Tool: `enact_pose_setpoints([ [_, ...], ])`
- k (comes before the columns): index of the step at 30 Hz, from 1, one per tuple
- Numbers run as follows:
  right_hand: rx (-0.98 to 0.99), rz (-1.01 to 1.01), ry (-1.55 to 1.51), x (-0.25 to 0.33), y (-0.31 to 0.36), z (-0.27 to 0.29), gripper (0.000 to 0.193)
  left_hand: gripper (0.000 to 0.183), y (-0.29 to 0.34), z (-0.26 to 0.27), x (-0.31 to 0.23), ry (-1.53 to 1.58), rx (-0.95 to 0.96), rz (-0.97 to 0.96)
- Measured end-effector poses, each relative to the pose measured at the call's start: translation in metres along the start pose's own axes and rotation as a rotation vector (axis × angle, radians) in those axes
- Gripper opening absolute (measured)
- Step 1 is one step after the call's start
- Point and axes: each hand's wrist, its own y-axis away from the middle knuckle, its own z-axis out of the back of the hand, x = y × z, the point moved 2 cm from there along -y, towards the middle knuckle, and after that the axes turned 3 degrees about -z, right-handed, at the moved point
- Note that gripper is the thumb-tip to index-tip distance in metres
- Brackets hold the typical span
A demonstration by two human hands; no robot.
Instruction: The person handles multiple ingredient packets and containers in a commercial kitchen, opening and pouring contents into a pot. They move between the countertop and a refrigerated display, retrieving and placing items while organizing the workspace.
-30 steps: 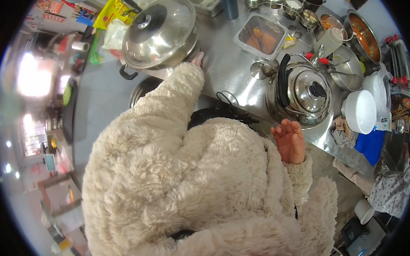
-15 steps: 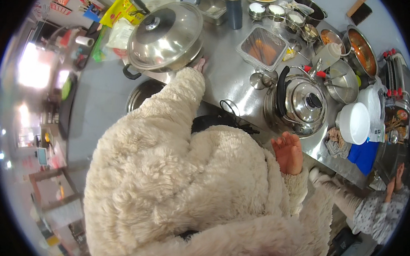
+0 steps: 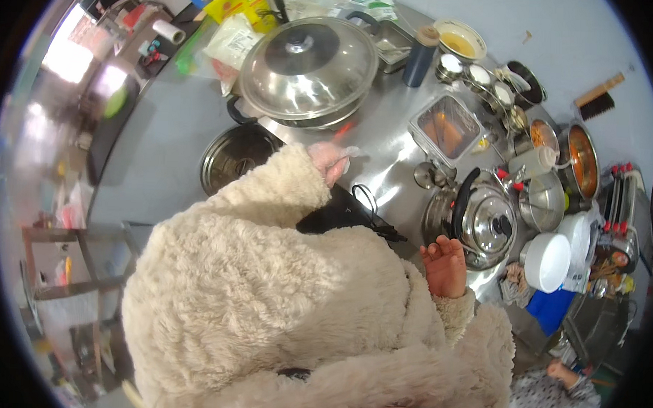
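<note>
Left hand (image 3: 329,163) touches crumpled pale film (image 3: 350,153), finger grip unclear.
Right hand (image 3: 445,267) curls, fingers slightly apart, near steel kettle (image 3: 484,227); printed yellow bag (image 3: 236,5) lies far left.

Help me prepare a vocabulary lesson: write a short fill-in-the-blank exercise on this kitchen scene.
The hand nearer the steel kettle is the person's ____ one.
The kettle's curved handle is ____.
The lidded two-handled pan stands to the kettle's ____ in the picture.
The wooden-handled tool with dark bristles is a ____.
Missing words: right; black; left; brush.
</note>
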Motion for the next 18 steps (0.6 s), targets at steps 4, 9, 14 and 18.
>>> enact_pose_setpoints([
  [4,0.072,-0.086,0.016,-0.012,-0.033,-0.016,0.035,0.031,-0.010,0.107,-0.031,-0.280,-0.435,-0.256],
  [9,0.069,-0.182,0.033,-0.031,-0.068,-0.034,0.035,0.040,-0.039,0.172,-0.010,-0.570,-0.516,-0.050],
  [14,0.094,-0.237,0.094,-0.043,-0.095,-0.049,0.035,0.040,-0.104,0.182,0.053,-0.488,-0.254,0.116],
  [18,0.054,-0.191,0.077,-0.044,-0.099,-0.055,0.034,0.033,-0.142,0.163,0.113,-0.557,-0.274,0.072],
])
